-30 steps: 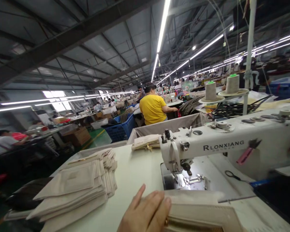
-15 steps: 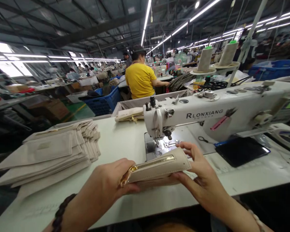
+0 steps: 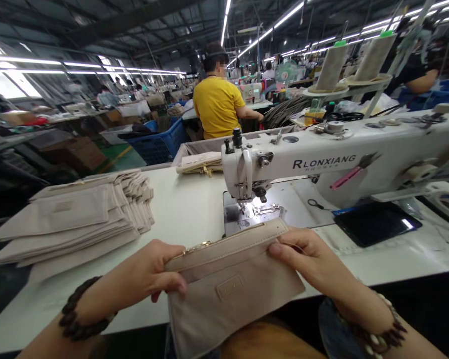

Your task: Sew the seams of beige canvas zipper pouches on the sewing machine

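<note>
A beige zippered pouch (image 3: 243, 294) hangs between my hands over the table's front edge, its label patch facing me. My left hand (image 3: 155, 274) grips the pouch's upper left corner, thumb on the front, beside the gold zipper pull. At the upper right corner, my right hand (image 3: 303, 254) pinches the edge with its thumb in front; the other fingers are partly hidden behind. Just beyond the pouch stands a white sewing machine (image 3: 322, 159), its needle area (image 3: 243, 204) lit.
On the left lies a stack of beige fabric pieces (image 3: 86, 214). More beige pouches (image 3: 200, 162) rest behind the machine head. A black phone (image 3: 377, 224) and pink-handled snips (image 3: 347, 177) are at the right. Thread cones (image 3: 331, 67) stand behind. A person in yellow (image 3: 219, 104) sits ahead.
The pouch has been lowered and tilted, so its labelled front shows instead of mainly its zipper edge. Both hands still hold its ends, and my left hand has moved left. The view has shifted slightly.
</note>
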Demonstrator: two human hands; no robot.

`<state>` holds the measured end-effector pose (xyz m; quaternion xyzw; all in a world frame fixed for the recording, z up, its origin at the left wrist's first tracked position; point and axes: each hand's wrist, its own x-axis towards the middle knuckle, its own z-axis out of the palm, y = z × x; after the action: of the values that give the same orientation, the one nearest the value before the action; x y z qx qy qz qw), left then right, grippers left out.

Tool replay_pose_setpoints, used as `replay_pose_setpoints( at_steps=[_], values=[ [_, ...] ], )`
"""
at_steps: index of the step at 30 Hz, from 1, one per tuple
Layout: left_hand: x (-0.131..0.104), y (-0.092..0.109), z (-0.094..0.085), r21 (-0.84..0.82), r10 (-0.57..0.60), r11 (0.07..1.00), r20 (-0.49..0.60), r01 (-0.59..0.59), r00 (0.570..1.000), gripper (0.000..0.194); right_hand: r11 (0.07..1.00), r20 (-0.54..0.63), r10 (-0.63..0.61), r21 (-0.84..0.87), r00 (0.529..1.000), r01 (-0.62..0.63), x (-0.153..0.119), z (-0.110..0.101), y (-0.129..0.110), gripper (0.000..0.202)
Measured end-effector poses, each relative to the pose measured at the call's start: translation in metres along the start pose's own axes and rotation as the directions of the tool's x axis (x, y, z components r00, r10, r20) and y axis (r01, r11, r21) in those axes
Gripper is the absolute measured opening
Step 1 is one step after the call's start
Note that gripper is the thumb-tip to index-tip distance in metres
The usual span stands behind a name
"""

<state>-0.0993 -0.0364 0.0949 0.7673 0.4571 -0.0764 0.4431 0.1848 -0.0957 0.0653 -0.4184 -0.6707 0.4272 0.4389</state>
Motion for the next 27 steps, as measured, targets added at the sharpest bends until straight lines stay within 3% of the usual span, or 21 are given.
replay_pose_setpoints(
  at_steps=[2, 5, 7, 9, 12, 18, 23, 27],
  values=[
    [0.000, -0.007, -0.004, 0.026, 0.034, 0.999, 0.036, -0.035, 0.999, 0.024, 0.999, 0.046, 0.012, -0.033, 0.999, -0.011, 0.004, 0.005, 0.001, 0.030],
    [0.006, -0.005, -0.010, 0.135, 0.120, 0.985, -0.094, -0.106, 0.988, 0.045, 0.990, 0.056, -0.003, -0.143, 0.998, 0.011, 0.014, 0.024, 0.005, 0.029],
    [0.014, 0.005, -0.009, 0.106, 0.174, 0.982, -0.184, -0.156, 0.967, 0.062, 0.979, 0.056, -0.030, -0.201, 0.998, 0.041, 0.020, 0.038, 0.007, 0.029],
    [0.023, 0.020, -0.004, 0.031, 0.239, 0.971, -0.202, -0.237, 0.950, 0.058, 0.970, 0.072, -0.056, -0.233, 0.996, 0.072, 0.025, 0.048, 0.006, 0.028],
    [0.033, 0.037, 0.005, -0.056, 0.276, 0.955, -0.207, -0.293, 0.939, 0.035, 0.970, 0.108, -0.073, -0.223, 0.991, 0.096, 0.025, 0.053, 0.002, 0.023],
    [0.036, 0.035, 0.007, -0.331, 0.213, 0.906, -0.183, -0.264, 0.960, 0.026, 0.973, 0.074, -0.018, -0.230, 0.997, 0.034, 0.018, 0.047, 0.000, 0.031],
    [0.036, 0.033, 0.005, -0.352, 0.162, 0.918, -0.092, -0.184, 0.982, 0.030, 0.974, 0.058, -0.040, -0.219, 0.998, 0.052, 0.019, 0.051, 0.002, 0.029],
    [0.035, 0.034, 0.006, -0.371, 0.128, 0.916, -0.085, -0.151, 0.988, 0.032, 0.978, 0.049, -0.018, -0.209, 0.999, 0.028, 0.020, 0.052, 0.004, 0.029]
  ],
)
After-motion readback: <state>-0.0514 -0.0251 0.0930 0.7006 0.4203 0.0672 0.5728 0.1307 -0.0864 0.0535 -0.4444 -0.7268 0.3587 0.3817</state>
